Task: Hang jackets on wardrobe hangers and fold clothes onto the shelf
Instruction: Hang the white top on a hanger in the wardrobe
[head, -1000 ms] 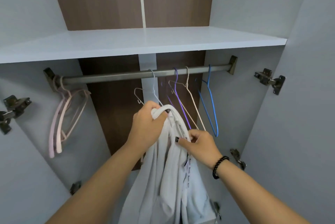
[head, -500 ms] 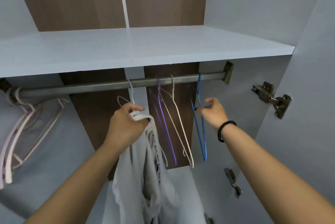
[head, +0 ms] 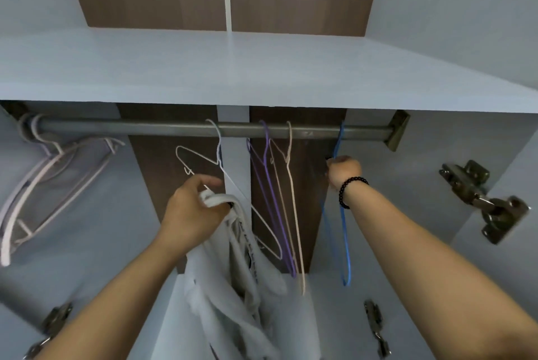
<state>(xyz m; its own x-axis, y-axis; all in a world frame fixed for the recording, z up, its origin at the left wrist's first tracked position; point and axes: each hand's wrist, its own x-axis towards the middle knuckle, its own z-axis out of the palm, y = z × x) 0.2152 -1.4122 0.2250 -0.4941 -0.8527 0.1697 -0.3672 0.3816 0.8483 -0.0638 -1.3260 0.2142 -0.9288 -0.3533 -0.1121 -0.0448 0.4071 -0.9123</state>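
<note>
Two bare forearms reach up into an open wardrobe.

Left hand (head: pixel 190 209): fingers curled round a bunched fold of a white garment (head: pixel 233 281); the rest of the cloth hangs straight down below the fist, in front of the lower wardrobe space.

Right hand (head: pixel 343 169): wrist carries a black bead bracelet (head: pixel 349 189); fingers closed round the neck of a blue wire hanger (head: pixel 345 240), just under the rail. The hanger's hook is still over the rail and its body hangs below the hand.

Between the hands, hooked on the rail: a white wire hanger (head: pixel 233 182), turned askew, its lower arm passing just behind the left hand; a purple wire hanger (head: pixel 272 205); a beige wire hanger (head: pixel 294 214). The last two hang close together.

Far left end of the rail: a cluster of pale pink plastic hangers (head: pixel 35 193), tilted outward.

Metal hanging rail (head: pixel 139 128): runs across the wardrobe, fixed by a bracket at its right end.

White shelf (head: pixel 203 68): directly above the rail, brown back panel behind it.

Door hinge (head: pixel 480 196): metal, on the right side wall, well apart from the right hand.
</note>
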